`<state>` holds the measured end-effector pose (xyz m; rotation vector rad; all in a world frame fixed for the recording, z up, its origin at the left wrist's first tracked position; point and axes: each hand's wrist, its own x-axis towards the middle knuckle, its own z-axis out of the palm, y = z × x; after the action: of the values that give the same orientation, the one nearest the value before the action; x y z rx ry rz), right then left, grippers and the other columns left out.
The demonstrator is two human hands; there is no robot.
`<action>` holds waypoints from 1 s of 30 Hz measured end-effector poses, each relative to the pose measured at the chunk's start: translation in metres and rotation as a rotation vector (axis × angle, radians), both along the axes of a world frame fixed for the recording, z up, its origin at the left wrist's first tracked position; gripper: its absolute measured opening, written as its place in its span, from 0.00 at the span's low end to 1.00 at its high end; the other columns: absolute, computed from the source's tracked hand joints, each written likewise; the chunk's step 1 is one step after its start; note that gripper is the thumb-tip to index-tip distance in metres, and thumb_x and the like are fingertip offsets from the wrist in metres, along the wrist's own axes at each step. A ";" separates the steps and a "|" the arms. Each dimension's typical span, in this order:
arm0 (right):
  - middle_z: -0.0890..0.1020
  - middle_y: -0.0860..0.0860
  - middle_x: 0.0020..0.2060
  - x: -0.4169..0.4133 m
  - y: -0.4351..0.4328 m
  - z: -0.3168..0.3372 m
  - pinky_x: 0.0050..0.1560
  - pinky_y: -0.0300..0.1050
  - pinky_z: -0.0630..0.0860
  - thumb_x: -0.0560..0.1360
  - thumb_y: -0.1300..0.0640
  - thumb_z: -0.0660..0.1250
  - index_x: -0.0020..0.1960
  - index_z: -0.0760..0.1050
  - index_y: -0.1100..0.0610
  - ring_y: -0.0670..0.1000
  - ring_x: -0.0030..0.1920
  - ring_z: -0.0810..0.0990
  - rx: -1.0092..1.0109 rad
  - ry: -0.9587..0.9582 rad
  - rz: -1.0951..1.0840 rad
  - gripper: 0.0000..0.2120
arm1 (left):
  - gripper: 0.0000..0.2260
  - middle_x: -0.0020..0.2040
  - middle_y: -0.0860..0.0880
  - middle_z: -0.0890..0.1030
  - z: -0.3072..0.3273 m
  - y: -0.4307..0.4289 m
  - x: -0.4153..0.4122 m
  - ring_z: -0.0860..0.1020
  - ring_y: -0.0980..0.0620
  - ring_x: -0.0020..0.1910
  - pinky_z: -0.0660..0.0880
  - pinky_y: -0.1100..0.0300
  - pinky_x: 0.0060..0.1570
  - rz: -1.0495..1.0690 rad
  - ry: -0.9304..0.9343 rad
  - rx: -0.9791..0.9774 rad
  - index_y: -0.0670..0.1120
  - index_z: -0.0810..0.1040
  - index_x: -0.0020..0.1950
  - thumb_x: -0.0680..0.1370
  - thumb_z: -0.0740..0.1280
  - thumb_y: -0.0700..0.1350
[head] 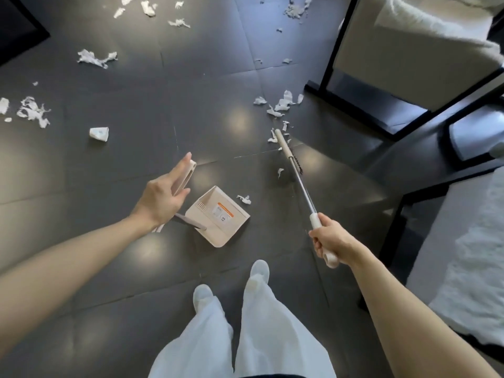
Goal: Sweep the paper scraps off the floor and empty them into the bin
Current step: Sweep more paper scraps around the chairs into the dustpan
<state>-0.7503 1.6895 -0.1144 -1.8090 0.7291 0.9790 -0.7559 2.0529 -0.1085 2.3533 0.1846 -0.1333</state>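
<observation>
- Landmark: the dustpan (218,216) sits on the dark glossy floor (109,268), just ahead of the person's feet. I see no paper in it.
- Paper scraps (283,103): one lies just beside the dustpan's far right corner, a cluster lies beyond it to the right, and more lie well apart to its far left.
- Left hand (163,195): fingers straight and close together, laid against the dustpan's upright handle (191,170), not curled round it.
- Right hand (330,241): fingers wrapped round the beige grip of the broom (302,186), whose head rests among the cluster.
- Judgement: the scraps look thin, torn and very light, so they should slide easily and may flutter; low, short strokes suit them.
- Judgement: the dustpan looks like light hollow plastic and may skid. I would hold it high on the handle, with the lip pressed down.
- Bin: I cannot pick it out.
</observation>
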 end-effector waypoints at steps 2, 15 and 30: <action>0.69 0.54 0.26 0.002 -0.010 -0.012 0.22 0.39 0.66 0.77 0.69 0.54 0.64 0.62 0.62 0.48 0.22 0.66 0.037 0.105 0.040 0.16 | 0.37 0.63 0.47 0.78 -0.007 -0.004 0.009 0.75 0.47 0.62 0.60 0.78 0.53 0.002 -0.008 0.013 0.59 0.54 0.76 0.76 0.68 0.35; 0.64 0.49 0.23 -0.029 0.021 0.008 0.16 0.33 0.59 0.75 0.71 0.56 0.65 0.67 0.38 0.43 0.20 0.60 0.286 0.400 -0.224 0.31 | 0.34 0.63 0.44 0.79 -0.008 -0.019 0.056 0.77 0.42 0.60 0.66 0.64 0.58 -0.083 -0.088 0.053 0.56 0.58 0.77 0.77 0.68 0.37; 0.65 0.50 0.25 0.045 0.006 0.084 0.15 0.31 0.60 0.76 0.73 0.57 0.73 0.63 0.44 0.42 0.18 0.62 0.379 0.186 -0.344 0.33 | 0.32 0.67 0.49 0.76 0.001 -0.043 0.142 0.78 0.45 0.59 0.66 0.66 0.63 -0.044 -0.111 -0.009 0.58 0.58 0.77 0.78 0.66 0.38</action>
<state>-0.7052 1.6954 -0.0299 -1.2289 0.8689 0.9826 -0.6135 2.0101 -0.1073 2.3492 0.0782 -0.0247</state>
